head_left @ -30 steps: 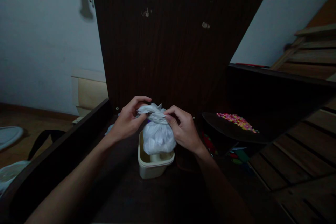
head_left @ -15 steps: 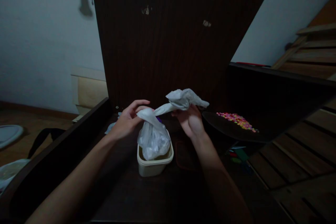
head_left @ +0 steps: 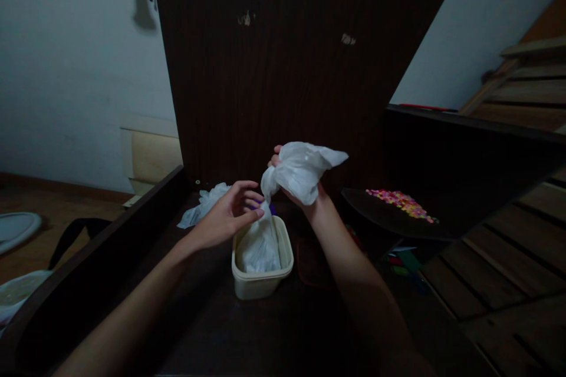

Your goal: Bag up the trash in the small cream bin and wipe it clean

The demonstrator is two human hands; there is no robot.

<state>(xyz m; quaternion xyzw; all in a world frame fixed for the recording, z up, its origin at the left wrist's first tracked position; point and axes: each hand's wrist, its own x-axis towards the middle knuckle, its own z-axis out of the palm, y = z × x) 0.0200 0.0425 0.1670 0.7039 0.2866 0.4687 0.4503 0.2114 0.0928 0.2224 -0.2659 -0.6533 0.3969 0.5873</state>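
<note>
A white plastic bag point(head_left: 260, 250) sits with its lower part inside a cream rectangular tub point(head_left: 260, 287); its neck is twisted and rises out of the tub. My right hand point(head_left: 287, 174), partly hidden behind the bag's loose upper part, is closed round the bag near the twist. Beside the neck, on the left, is my left hand point(head_left: 239, 209), its fingers apart and curved, the thumb close to or touching the plastic. Something purple shows behind the neck.
Another crumpled plastic bag point(head_left: 206, 205) lies behind my left hand. Small colourful pieces point(head_left: 402, 205) are spread on a dark curved surface at right. A dark upright panel point(head_left: 274, 70) stands behind the tub, and a low dark ledge point(head_left: 110, 253) runs along the left.
The bag's lower part has sunk deeper into the tub. My left hand has let go of the neck and opened. The upper part has turned over my right hand, which has moved left.
</note>
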